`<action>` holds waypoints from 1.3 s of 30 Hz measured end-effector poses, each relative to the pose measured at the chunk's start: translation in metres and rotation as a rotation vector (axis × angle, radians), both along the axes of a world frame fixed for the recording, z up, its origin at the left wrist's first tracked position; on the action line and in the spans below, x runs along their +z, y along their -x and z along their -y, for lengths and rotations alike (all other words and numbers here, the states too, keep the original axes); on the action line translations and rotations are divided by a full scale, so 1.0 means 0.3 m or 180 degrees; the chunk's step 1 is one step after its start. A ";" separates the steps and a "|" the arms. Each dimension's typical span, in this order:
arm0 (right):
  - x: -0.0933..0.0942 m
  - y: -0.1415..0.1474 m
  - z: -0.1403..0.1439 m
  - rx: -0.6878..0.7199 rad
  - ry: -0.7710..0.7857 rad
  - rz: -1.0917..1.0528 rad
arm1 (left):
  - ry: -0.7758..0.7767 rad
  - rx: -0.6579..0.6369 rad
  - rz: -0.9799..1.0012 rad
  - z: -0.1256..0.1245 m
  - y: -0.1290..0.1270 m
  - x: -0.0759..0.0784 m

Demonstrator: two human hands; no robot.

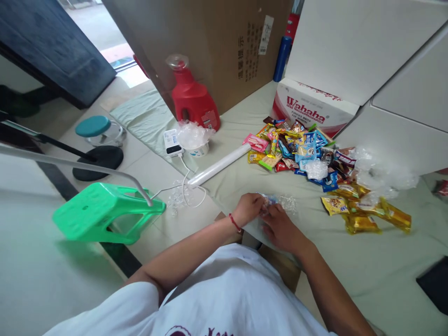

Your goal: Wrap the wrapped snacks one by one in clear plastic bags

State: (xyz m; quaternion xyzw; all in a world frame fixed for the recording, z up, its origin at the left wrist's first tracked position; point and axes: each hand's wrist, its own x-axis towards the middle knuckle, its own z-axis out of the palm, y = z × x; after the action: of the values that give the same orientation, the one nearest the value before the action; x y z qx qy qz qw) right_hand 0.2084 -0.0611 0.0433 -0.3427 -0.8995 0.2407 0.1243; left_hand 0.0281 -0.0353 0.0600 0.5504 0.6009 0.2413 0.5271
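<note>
Two bare hands meet in front of a person in a white T-shirt (217, 284), close to the body, over the near edge of a pale green cloth (332, 261). From where I stand, the left hand (249, 209), with a red bracelet (235, 223) at its wrist, has its fingers bent and drawn together; the right hand (282, 226) comes in from the other side, thumb and fingers curled to meet it. Both seem to pinch a small clear plastic packet (270, 199) with a touch of blue. It sits right between the fingertips, which partly hide it, so I cannot tell what it contains or which fingers bear the grip.

Crinkled clear wrap (289, 204) lies just beyond the right hand's fingers. Farther off, to the right, spreads a heap of bright snack packets (304, 149), with yellow packets (364, 224) at its nearer side and bubble wrap (374, 175) beside it.

To handle this well, I would judge, one hand should act as a steady anchor while the other works in short, light pinches. Clear film is hard to see, so feeling for its edge should help. A sudden tug could tear it or send the packet flying; low over the cloth, with the wrists loose, is the safer place for it.
</note>
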 end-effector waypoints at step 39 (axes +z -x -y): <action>-0.045 -0.645 0.173 -0.4692 0.0477 -0.4147 | -0.2232 -0.1292 -0.0066 0.061 -0.257 -0.027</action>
State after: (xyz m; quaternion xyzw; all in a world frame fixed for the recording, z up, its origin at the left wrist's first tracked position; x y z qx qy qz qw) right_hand 0.4019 -0.1129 0.0299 -0.6249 -0.1990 0.3011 0.6923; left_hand 0.1053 -0.0538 0.0521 0.8067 0.3666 0.3170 0.3383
